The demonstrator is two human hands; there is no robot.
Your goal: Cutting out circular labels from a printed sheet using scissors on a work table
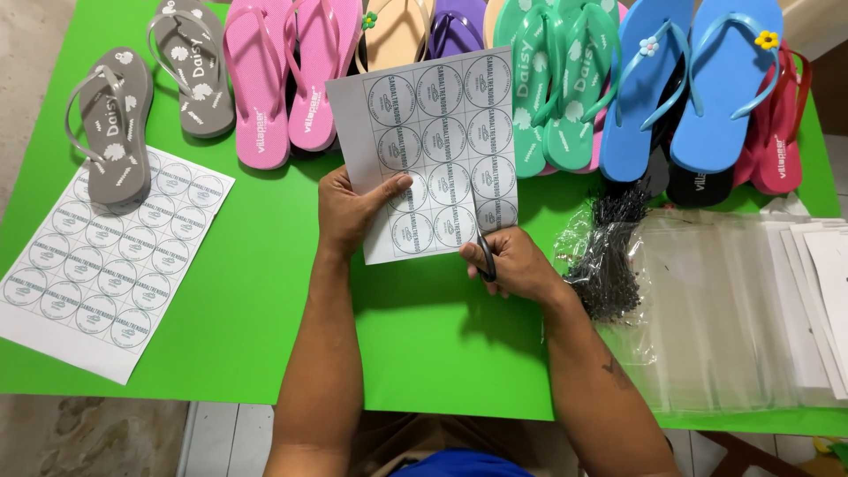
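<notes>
between both hands, round-labelled sticker sheet (439, 141)

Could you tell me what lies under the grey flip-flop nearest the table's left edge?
Its heel end rests on the label sheet lying flat on the green table. The grey flip-flop covers the sheet's top corner, so the circles printed there cannot be seen.

the worktop (247, 309) is bright green. the label sheet (433, 150) is white with rows of dark-ringed circles. flip-flops run grey (115, 124), pink (261, 79), teal (552, 88), blue (720, 79); scissor handles (486, 256) seem black.
</notes>
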